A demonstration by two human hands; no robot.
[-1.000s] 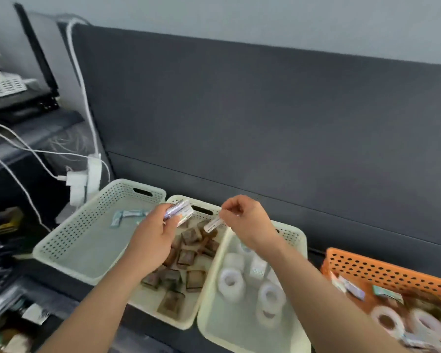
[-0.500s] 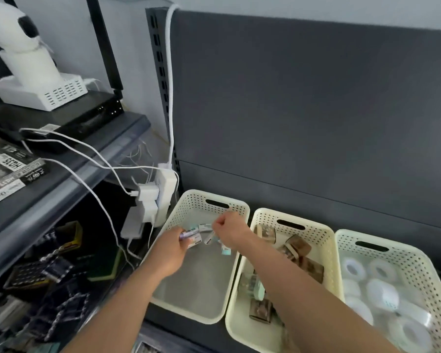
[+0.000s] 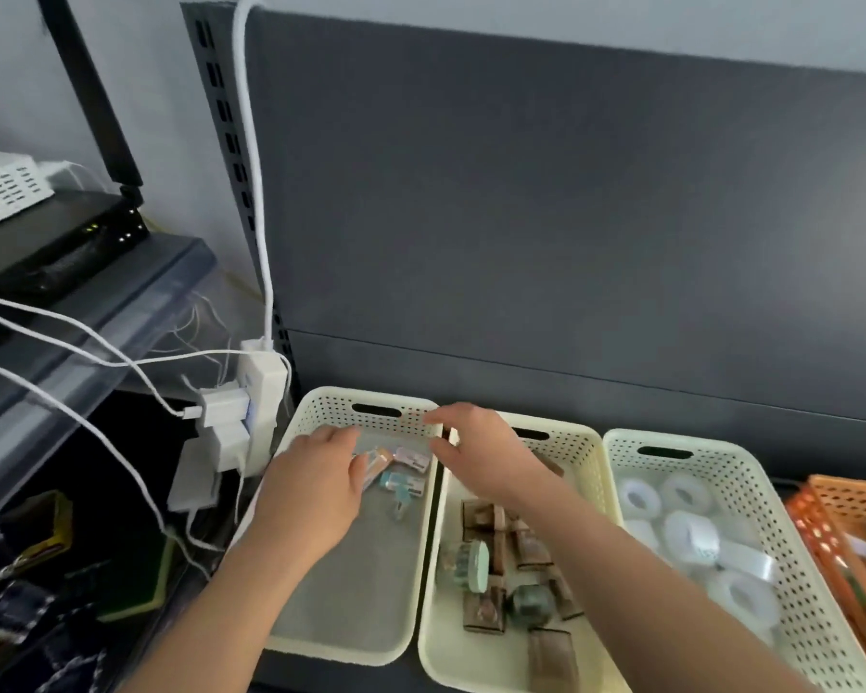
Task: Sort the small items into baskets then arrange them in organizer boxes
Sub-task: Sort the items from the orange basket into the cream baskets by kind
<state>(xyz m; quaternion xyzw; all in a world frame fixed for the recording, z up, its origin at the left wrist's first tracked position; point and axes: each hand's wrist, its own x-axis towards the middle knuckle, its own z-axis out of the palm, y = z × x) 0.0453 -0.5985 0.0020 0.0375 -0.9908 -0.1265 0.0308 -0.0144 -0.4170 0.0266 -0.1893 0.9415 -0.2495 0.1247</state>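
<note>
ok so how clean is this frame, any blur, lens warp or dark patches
Head view: the left hand, right hand and the packets in the left basket are softened by blur; head view, top left: wide-angle warp tilts the slotted post and cable; head view, lower left: the space under the shelf is too dark to read; the tape rolls look washed out.

Cream baskets [image 3: 323, 411] — three. Orange basket [image 3: 852, 487] — one. White tape rolls [image 3: 691, 535] — about six, blurred.
</note>
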